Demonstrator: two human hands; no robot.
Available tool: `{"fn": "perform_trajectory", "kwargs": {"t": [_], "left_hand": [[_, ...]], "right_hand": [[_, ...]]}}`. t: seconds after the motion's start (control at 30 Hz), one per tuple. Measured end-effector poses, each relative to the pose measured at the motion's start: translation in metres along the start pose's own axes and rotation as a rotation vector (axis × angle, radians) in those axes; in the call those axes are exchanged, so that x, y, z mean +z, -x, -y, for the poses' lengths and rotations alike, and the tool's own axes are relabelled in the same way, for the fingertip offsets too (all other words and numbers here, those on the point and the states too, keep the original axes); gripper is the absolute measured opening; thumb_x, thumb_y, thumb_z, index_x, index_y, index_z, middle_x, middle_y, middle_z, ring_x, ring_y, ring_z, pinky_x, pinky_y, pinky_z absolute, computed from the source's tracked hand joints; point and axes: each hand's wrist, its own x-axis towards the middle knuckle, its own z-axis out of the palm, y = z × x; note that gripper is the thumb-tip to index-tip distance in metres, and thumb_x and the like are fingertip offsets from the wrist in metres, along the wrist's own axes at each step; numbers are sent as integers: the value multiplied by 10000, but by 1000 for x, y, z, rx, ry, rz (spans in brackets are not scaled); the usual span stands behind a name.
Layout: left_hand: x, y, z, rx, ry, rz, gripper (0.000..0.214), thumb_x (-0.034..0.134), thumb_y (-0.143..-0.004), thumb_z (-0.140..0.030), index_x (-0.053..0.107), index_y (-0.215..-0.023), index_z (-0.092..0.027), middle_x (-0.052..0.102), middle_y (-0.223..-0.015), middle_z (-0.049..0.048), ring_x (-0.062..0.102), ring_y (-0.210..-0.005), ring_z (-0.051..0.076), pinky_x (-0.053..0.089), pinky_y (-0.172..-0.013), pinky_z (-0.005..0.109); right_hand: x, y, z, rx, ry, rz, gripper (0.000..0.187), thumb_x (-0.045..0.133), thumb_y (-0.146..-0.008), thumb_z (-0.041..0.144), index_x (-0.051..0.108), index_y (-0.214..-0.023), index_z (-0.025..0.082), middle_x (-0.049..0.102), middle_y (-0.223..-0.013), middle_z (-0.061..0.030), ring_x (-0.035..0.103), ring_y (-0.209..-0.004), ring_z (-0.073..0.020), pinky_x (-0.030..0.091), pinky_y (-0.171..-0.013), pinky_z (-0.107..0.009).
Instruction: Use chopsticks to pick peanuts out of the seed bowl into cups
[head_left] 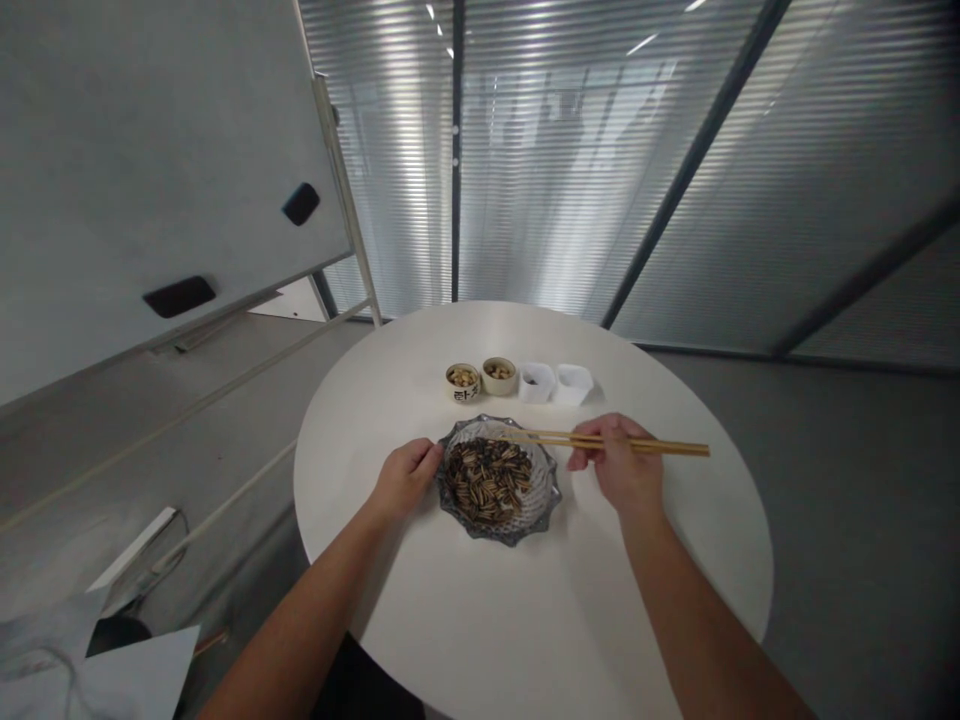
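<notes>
A scalloped glass dish [544,508] full of striped sunflower seeds [487,478] sits in the middle of a round white table [525,620]. My left hand [405,478] is curled against the dish's left rim, fingers closed on it. My right hand [622,462] pinches a pair of wooden chopsticks [660,446] that lie almost level, their tips reaching over the dish's far edge. Behind the dish stands a row of small cups: two tan ones holding nuts [463,381] [499,375] and two white ones [537,382] [573,384].
A tilted whiteboard [150,170] with two black erasers stands at the left. Ribbed glass partitions [600,150] close the back. Grey floor surrounds the table; papers lie at the lower left [112,670].
</notes>
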Motion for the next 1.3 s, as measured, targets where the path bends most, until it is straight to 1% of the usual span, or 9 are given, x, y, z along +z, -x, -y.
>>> {"fn": "perform_trajectory", "kwargs": {"t": [0.07,0.13,0.2,0.3,0.43,0.57,0.8,1.07,1.3], "left_hand": [[0,0,0,1,-5,-4,461,439,-974,-536,492,-661,-201,463,-648,-23,423,-643,135,318,-589,254],[-1,0,0,9,-13,-8,461,436,-976,-536,498,-664,-201,473,-651,-21,434,-652,139,325,-598,256],[-1,0,0,21,-18,-9,459,436,-978,-529,502,-664,-200,476,-651,-18,441,-658,140,329,-601,257],[-1,0,0,24,-17,-7,454,439,-979,-520,503,-666,-198,477,-655,-16,438,-652,138,326,-596,258],[-1,0,-1,13,-8,-5,457,439,-982,-524,501,-669,-197,483,-661,-16,435,-648,135,324,-590,258],[-2,1,-2,17,-17,-6,449,438,-985,-515,519,-679,-196,499,-663,-12,451,-660,140,329,-600,262],[-1,0,-1,7,-31,-3,453,442,-980,-513,505,-662,-197,495,-660,-13,448,-655,139,328,-604,259],[-1,-1,-1,5,-16,6,438,444,-981,-514,539,-692,-198,508,-671,-10,460,-667,142,333,-604,256],[0,0,-1,16,-14,-18,446,445,-974,-517,516,-669,-200,491,-660,-10,448,-668,144,330,-604,258]], "right_hand": [[4,10,0,23,86,112,436,660,-914,569,692,-728,176,644,-506,-13,593,-380,-146,498,-383,-256],[8,15,0,32,169,187,458,620,-936,584,696,-736,179,638,-484,-16,595,-386,-148,484,-394,-247],[11,17,1,36,234,236,468,592,-951,590,696,-747,183,640,-481,-16,596,-391,-148,477,-401,-242],[13,18,1,30,286,257,467,570,-964,590,699,-764,187,645,-484,-12,600,-400,-150,482,-416,-242],[16,19,-1,33,281,237,462,579,-956,594,694,-762,192,633,-472,-2,589,-391,-148,470,-410,-239],[20,21,-5,76,247,219,449,605,-943,586,693,-744,194,641,-486,-2,583,-381,-144,464,-400,-241],[31,20,-7,204,184,48,521,639,-859,695,658,-694,201,612,-446,10,581,-335,-171,450,-339,-265],[33,24,-13,109,280,28,503,570,-945,634,665,-704,203,628,-449,5,598,-379,-164,490,-421,-272],[34,20,-11,129,193,-71,519,574,-943,627,659,-682,187,596,-414,2,586,-350,-161,467,-374,-255]]}}
